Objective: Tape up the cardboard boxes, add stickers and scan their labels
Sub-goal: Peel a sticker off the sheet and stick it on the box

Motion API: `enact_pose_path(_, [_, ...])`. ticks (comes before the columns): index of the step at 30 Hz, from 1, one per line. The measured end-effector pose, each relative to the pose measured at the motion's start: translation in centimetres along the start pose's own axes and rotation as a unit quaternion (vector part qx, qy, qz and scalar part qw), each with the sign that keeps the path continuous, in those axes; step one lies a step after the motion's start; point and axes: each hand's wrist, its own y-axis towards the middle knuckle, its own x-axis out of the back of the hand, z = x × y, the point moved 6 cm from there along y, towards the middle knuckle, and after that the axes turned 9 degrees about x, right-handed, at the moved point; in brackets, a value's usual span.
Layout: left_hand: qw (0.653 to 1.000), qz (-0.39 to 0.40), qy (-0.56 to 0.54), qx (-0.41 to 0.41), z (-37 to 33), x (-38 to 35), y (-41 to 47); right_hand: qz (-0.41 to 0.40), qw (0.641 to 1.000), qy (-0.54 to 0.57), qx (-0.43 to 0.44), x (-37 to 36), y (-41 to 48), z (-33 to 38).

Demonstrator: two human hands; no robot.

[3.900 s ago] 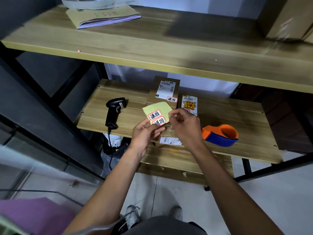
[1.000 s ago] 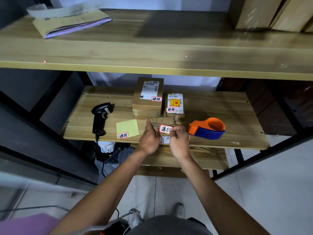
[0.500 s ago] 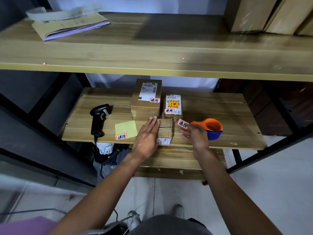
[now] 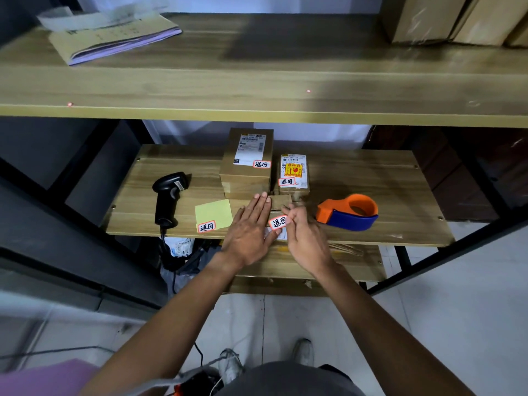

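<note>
Shelf (image 4: 371,181) of pale wood, grey floor (image 4: 457,310); left grip (image 4: 248,228) flat, right grip (image 4: 307,238) round sticker (image 4: 277,223).

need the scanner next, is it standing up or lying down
Lying down: the scanner rests flat on the lower shelf, head toward the back, handle pointing at the front edge.

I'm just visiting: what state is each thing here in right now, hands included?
Left hand, flat, pressing on the near box.
Right hand, pinching a sticker over that box; stuck down or not, cannot tell.
Tall box, closed, labelled and stickered.
Small box, closed, labelled and stickered.
Sticker sheet, lying flat, bearing one sticker.
Barcode scanner, lying unheld.
Tape dispenser, resting unheld.
</note>
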Motion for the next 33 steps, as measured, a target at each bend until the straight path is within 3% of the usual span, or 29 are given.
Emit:
enact_pose_path(5, [1.000, 0.008, 0.018, -0.006, 0.1, 0.0, 0.1, 0.012, 0.994, 0.062, -0.094, 1.7, 1.7, -0.6])
enact_pose_path(8, [1.000, 0.018, 0.020, -0.014, 0.2, 0.2, 0.2, -0.036, 0.974, 0.140, -0.176, 2.3, 2.2, -2.0])
enact_pose_path(11, [0.995, 0.030, -0.098, 0.009, 0.6, 0.9, 0.8, -0.101, 0.912, 0.263, -0.297, 2.5, 2.0, -3.9])
enact_pose_path(14, [0.956, 0.027, -0.285, 0.064, 0.7, 1.7, 1.4, -0.111, 0.849, 0.352, -0.378, 2.2, 1.9, -4.8])
enact_pose_path(17, [0.913, 0.010, -0.391, 0.114, 1.0, 1.6, 1.8, -0.098, 0.851, 0.337, -0.390, 1.9, 2.2, -5.1])
enact_pose_path(20, [0.925, -0.053, -0.361, 0.108, 1.2, 1.6, 1.8, -0.059, 0.855, 0.327, -0.397, 1.4, 2.6, -5.2])
enact_pose_path(25, [0.912, -0.119, -0.379, 0.105, 1.4, 1.5, 1.0, 0.006, 0.867, 0.328, -0.376, 0.9, 2.9, -5.0])
enact_pose_path(33, [0.939, -0.177, -0.289, 0.055, 1.1, 0.8, 0.3, 0.032, 0.904, 0.266, -0.333, 0.3, 3.8, -4.5])
